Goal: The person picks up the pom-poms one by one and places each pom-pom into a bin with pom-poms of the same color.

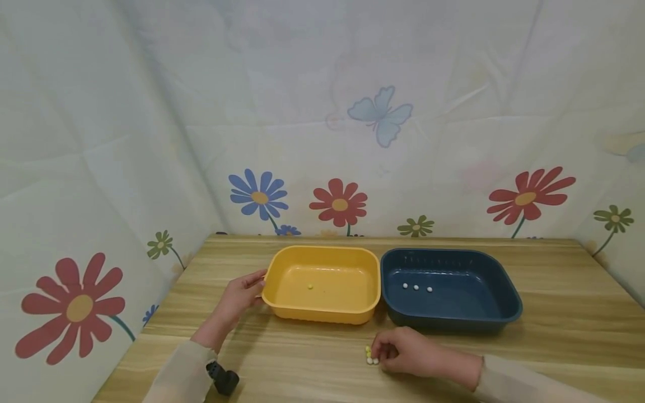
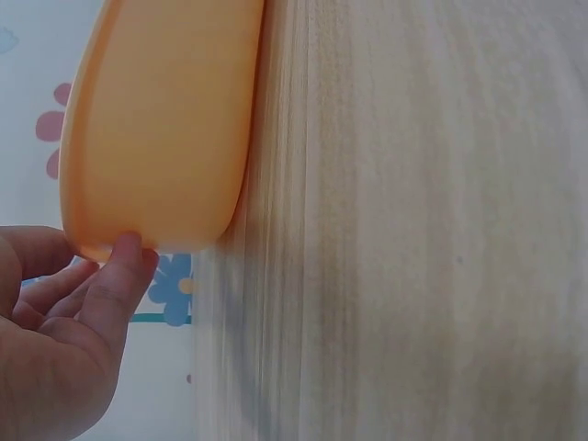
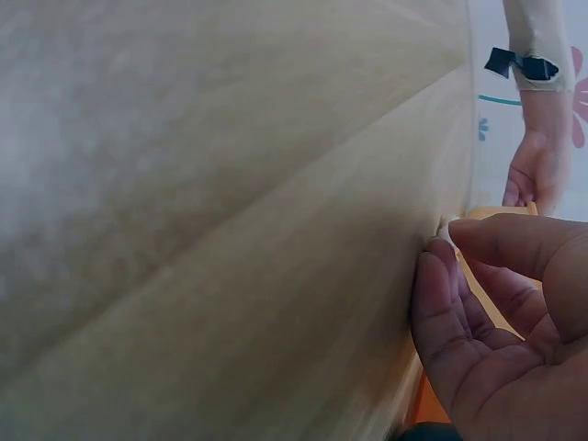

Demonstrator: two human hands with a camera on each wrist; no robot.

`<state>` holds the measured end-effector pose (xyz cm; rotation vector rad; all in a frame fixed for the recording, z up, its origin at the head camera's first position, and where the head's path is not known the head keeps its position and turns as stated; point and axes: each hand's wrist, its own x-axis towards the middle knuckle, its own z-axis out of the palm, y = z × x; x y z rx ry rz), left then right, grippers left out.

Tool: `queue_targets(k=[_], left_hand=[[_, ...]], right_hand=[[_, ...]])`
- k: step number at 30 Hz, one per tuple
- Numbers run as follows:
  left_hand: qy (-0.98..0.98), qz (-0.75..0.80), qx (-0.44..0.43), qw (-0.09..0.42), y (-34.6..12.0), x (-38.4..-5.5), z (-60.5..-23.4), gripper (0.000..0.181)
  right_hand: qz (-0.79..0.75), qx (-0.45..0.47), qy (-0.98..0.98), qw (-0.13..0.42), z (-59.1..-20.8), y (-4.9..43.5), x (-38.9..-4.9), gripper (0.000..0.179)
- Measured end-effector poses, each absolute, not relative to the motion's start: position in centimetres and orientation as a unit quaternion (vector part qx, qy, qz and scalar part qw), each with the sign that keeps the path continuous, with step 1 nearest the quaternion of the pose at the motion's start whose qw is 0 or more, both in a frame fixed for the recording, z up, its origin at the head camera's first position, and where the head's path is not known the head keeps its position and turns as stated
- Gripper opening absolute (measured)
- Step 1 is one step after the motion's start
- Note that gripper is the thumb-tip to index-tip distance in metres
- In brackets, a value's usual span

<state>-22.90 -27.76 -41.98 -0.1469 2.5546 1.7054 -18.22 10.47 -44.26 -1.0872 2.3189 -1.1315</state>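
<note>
My left hand (image 1: 244,291) holds the left end of a yellow plastic basin (image 1: 322,315), its thumb and fingers at the rim. In the left wrist view the thumb lies against the basin's outer wall (image 2: 165,138). My right hand (image 1: 408,351) is down at the table in front of the basins, beside a small group of yellow and white beads (image 1: 369,361). In the right wrist view its thumb and index fingertips pinch a small white bead (image 3: 445,227), mostly covered. One yellow-green bead (image 1: 309,286) lies inside the yellow basin.
A dark blue basin (image 1: 453,323) stands right beside the yellow one, with three white beads (image 1: 416,287) inside. Both sit on a wood-grain table (image 1: 297,364). A flowered cloth (image 1: 433,157) hangs behind. A black device (image 1: 223,378) is at my left sleeve.
</note>
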Motion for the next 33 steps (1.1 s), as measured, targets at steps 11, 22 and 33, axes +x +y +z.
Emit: queue_targets(k=[11,22,33], left_hand=[[0.830,0.554,-0.051,0.036,-27.66,-22.78,-42.03,0.047],[0.830,0.556,-0.035,0.032,-28.19,-22.93,-42.26,0.048],[0.831,0.554,-0.045,0.040,-27.80,-22.60,-41.91,0.047]], right_hand=[[-0.380,-0.383,0.827,0.156,-44.48,10.30,-18.33,0.011],[-0.364,-0.388,0.835,0.142,-44.44,10.01,-18.18,0.010],[-0.387,-0.381,0.821,0.177,-43.81,10.31,-18.22,0.008]])
